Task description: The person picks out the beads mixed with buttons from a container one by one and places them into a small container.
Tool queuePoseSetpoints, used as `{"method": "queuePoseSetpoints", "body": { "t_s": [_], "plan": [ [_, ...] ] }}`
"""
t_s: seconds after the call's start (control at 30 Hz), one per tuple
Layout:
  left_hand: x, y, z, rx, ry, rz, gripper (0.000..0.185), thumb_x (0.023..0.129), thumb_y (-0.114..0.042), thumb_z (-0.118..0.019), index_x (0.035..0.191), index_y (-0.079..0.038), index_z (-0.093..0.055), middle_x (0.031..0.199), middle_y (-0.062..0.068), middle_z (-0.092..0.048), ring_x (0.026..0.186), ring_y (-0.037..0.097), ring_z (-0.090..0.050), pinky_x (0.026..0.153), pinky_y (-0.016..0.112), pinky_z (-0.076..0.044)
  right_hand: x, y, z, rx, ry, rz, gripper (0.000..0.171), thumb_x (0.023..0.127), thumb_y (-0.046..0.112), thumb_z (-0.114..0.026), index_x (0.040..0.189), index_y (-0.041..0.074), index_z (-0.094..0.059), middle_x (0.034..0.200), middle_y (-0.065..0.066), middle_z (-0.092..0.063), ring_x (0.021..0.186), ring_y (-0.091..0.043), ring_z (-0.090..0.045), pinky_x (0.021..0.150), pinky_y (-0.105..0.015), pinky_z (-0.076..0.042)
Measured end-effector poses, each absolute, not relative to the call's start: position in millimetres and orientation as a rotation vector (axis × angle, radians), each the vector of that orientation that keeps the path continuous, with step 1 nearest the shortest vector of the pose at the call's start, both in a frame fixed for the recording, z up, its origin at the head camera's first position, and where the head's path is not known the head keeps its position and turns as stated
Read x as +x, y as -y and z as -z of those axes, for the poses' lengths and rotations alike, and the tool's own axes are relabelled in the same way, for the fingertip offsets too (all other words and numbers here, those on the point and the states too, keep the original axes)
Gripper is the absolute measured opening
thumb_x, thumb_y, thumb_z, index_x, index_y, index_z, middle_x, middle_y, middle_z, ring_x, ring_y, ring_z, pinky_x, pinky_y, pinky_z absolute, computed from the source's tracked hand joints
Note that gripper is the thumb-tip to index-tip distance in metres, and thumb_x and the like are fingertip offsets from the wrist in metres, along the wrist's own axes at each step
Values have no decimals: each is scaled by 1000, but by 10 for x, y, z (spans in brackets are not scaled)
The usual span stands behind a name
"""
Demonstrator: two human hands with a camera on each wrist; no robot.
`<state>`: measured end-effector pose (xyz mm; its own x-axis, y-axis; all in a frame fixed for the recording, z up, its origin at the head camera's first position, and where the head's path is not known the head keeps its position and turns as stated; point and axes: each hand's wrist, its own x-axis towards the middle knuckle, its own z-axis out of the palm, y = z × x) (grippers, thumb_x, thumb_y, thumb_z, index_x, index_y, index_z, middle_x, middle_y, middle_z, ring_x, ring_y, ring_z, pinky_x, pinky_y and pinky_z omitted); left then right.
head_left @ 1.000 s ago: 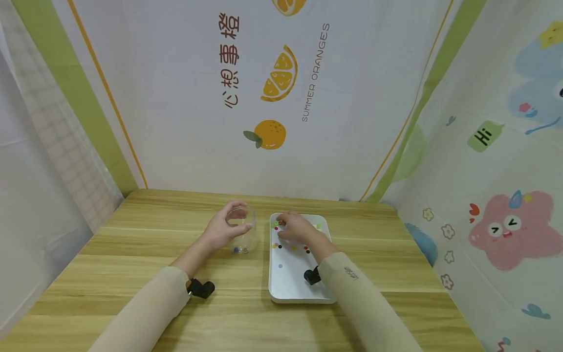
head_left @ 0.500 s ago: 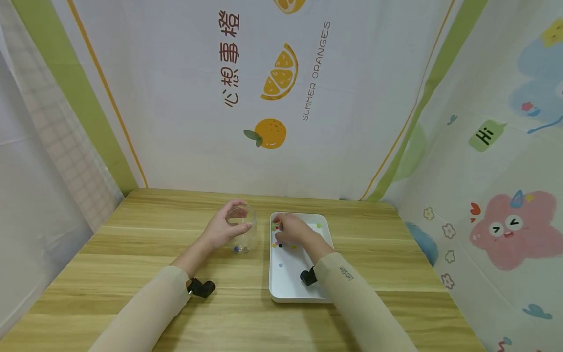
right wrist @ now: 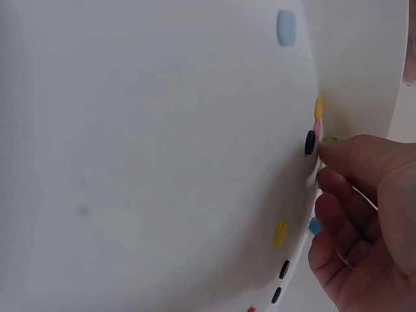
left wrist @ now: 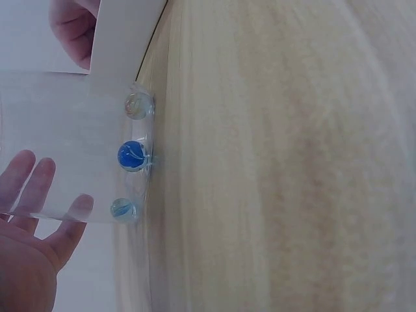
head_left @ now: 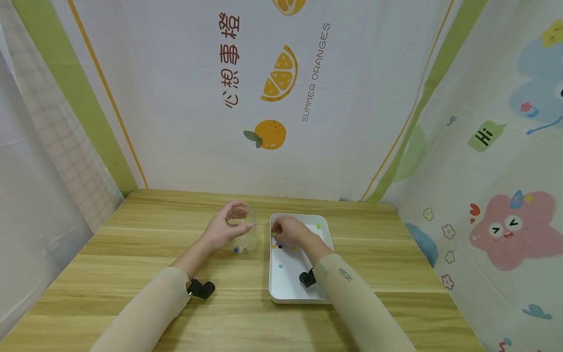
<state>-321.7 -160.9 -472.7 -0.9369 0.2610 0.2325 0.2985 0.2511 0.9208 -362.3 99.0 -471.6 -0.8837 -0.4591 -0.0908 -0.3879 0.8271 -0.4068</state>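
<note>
Clear jar (head_left: 243, 230) gripped by left hand (head_left: 222, 229), right hand (head_left: 288, 231) fingers curled over tray (head_left: 290, 288), pinched bead hidden

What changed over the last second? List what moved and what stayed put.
The right hand drew back from the far end of the white tray toward its left edge, its fingers curling in over the coloured beads; whether it pinches one is unclear. The left hand kept gripping the clear jar, marbles inside. Tray unmoved.

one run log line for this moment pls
left hand: holds clear jar | right hand: fingers curled over beads in white tray | jar: three marbles
</note>
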Motion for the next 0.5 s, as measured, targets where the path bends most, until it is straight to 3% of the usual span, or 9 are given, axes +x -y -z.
{"method": "queuePoseSetpoints", "body": {
  "t_s": [0.5],
  "plan": [
    [-3224, 1607, 4732, -535, 2462, 1820, 67, 97, -16, -83, 155, -8, -50, 150, 24, -62, 142, 44, -59, 113, 58, -58, -3611, -1037, 4751, -627, -2798, 656, 17, 99, 12, -75, 115, 12, -75, 105, 1, -75, 92, -12, -63, 89, -30, -56]
  ]
}}
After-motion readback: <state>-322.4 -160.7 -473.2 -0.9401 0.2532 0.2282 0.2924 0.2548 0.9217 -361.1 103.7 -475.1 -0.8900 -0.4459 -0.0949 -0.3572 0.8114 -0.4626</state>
